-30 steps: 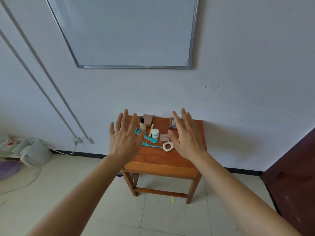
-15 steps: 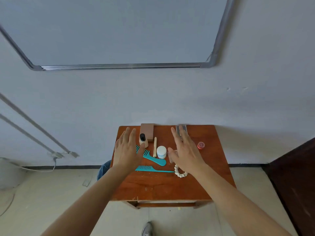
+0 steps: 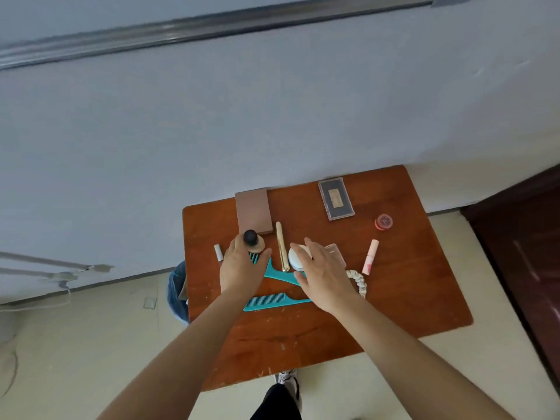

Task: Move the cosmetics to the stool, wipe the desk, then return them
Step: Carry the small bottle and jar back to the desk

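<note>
Now both hands are dropping from a flat, spread hover onto the reddish-brown wooden desk [image 3: 409, 292], so the clearing stage is probably only beginning: every cosmetic is lying on the desk, and no stool is showing. The left hand [image 3: 241, 271] is curling its fingers and thumb round the small beige bottle with a black cap [image 3: 251, 238], though how firmly I cannot tell. The right hand [image 3: 327, 277] is laying loosely parted, nearly straight fingers over the round white jar [image 3: 295, 260]. The bottle is standing upright between the left fingers and thumb, cap pointing up. Between the two hands' fingertips the slim gold tube [image 3: 281, 247] is lying flat, its long axis running away from the person. Under the left thumb the teal wide-tooth comb [image 3: 280, 275] is pointing its handle toward the right thumb.
</note>
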Tool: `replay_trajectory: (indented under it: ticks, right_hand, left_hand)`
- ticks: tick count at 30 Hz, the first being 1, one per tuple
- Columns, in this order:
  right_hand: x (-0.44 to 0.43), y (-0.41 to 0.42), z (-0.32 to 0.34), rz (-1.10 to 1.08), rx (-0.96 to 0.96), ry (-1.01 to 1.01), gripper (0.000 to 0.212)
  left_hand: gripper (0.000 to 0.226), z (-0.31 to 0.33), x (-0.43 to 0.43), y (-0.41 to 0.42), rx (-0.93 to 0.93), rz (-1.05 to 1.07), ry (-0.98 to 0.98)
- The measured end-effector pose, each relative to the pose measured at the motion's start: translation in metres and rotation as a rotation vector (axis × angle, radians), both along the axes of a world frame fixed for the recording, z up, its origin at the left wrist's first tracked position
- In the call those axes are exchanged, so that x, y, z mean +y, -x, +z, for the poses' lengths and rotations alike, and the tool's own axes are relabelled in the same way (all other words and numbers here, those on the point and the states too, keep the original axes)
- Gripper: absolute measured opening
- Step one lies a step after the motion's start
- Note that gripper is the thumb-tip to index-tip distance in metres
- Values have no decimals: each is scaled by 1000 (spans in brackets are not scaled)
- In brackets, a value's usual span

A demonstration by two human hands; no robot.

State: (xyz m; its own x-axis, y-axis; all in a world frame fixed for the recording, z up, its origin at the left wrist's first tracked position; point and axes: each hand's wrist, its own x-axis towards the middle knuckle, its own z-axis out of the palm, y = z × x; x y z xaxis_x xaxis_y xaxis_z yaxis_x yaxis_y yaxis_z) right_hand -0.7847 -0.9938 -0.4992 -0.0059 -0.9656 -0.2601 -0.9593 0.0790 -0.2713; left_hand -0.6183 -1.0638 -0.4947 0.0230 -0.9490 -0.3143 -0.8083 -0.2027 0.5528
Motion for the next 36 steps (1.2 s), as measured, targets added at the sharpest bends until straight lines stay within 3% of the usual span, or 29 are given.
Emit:
replay_trajectory:
  ticks: [4, 10, 17, 20, 25, 30, 36]
  right_hand:
    - [1, 0, 7, -89, -81, 62, 59]
    - [19, 47, 59, -315, -195, 222, 62]
    - [139, 148, 130, -747, -152, 419, 55]
    - [225, 188, 160, -927, -114, 558, 56]
    - [410, 231, 193, -1186, -3, 782, 57]
    - [607, 236, 202, -1382, 70, 832, 53]
    - [800, 227, 215, -1667, 145, 812, 56]
  left_hand:
    - [31, 3, -4, 7, 93, 28, 79]
    - [35, 54, -9, 46, 188, -105, 225]
    - [35, 154, 38, 176, 465, -512, 413]
    - [45, 192, 101, 238, 518, -712, 461]
    - [34, 229, 270, 332, 641, -1024, 450]
    - [29, 240, 463, 399, 773, -1263, 450]
    - [37, 253, 650, 451, 797, -1505, 384]
